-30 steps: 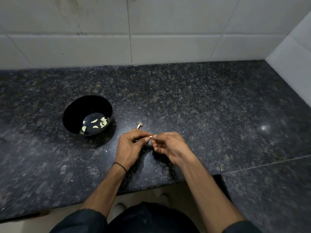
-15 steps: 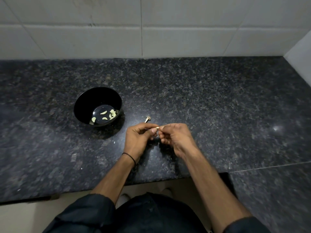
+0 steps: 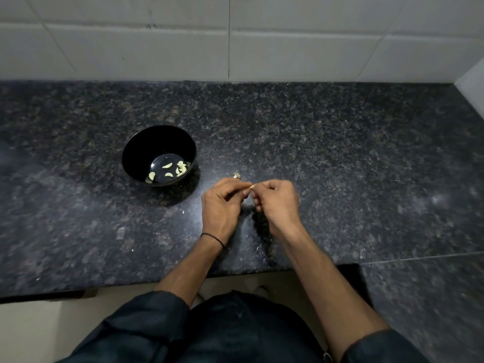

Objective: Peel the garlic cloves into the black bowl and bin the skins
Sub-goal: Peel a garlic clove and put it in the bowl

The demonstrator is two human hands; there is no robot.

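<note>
Hands curled together over counter [image 3: 340,158], left hand [image 3: 222,205], right hand [image 3: 277,203], fingertips pinching garlic clove [image 3: 252,187]

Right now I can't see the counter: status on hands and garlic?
Both hands pinching one garlic clove together: left hand, right hand. Black bowl holds several peeled cloves. Scrap on counter; path to bowl clear.

Dark granite counter [image 3: 327,153] bears the black bowl [image 3: 136,153] and perhaps a garlic scrap [image 3: 237,175].

Glossy black bowl [image 3: 141,153]; polished speckled granite counter [image 3: 340,153]; white glazed tiles [image 3: 157,53]
</note>
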